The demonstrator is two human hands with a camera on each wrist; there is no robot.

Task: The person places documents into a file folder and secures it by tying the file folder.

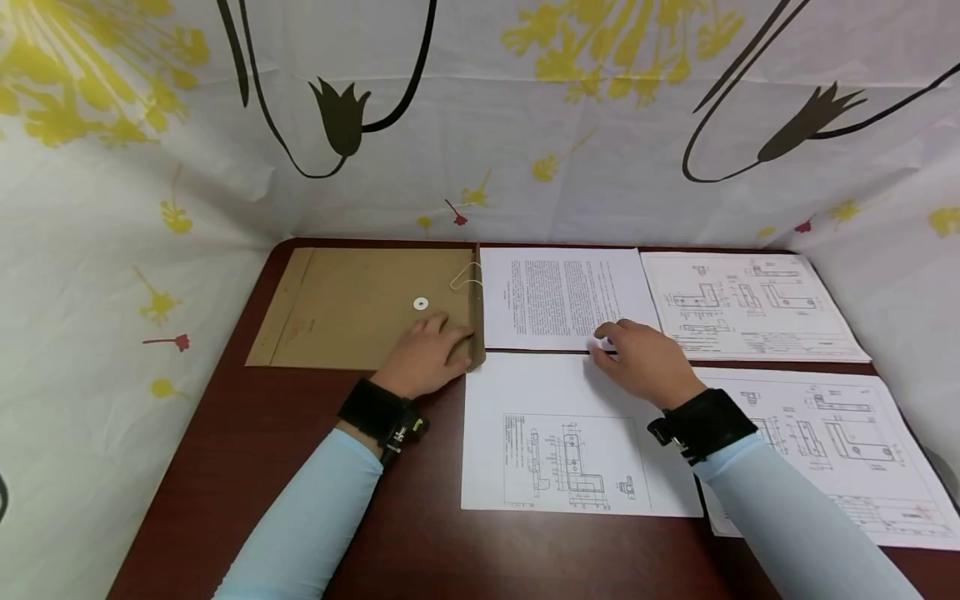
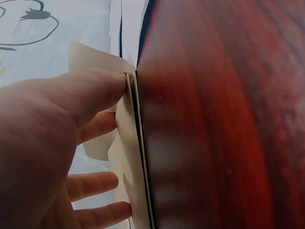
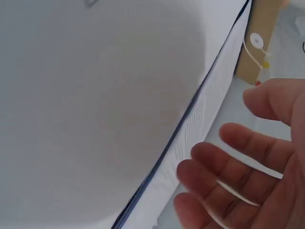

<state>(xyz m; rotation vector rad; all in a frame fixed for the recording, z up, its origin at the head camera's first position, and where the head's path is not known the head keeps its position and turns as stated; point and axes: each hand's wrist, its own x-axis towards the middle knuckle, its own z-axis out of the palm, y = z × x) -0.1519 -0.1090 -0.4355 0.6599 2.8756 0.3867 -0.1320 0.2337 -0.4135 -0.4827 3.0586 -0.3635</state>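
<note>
A brown paper document envelope (image 1: 352, 308) lies at the back left of the table, with a white button disc (image 1: 421, 303) and a thin string (image 1: 461, 275) at its right side. My left hand (image 1: 426, 354) rests on its lower right part; in the left wrist view the thumb (image 2: 102, 86) touches the envelope's edge by the raised flap (image 2: 95, 59), and the other fingers lie loosely against it. Over the lower right corner of a printed text sheet (image 1: 558, 300) is my right hand (image 1: 645, 362), its fingers loosely bent and holding nothing.
Below the text sheet lies a drawing sheet (image 1: 487, 467). Two more piles of drawings, the upper one (image 1: 810, 292) and the lower one (image 1: 870, 425), are on the right. A patterned cloth (image 1: 480, 125) hangs behind the dark wooden table (image 1: 247, 467).
</note>
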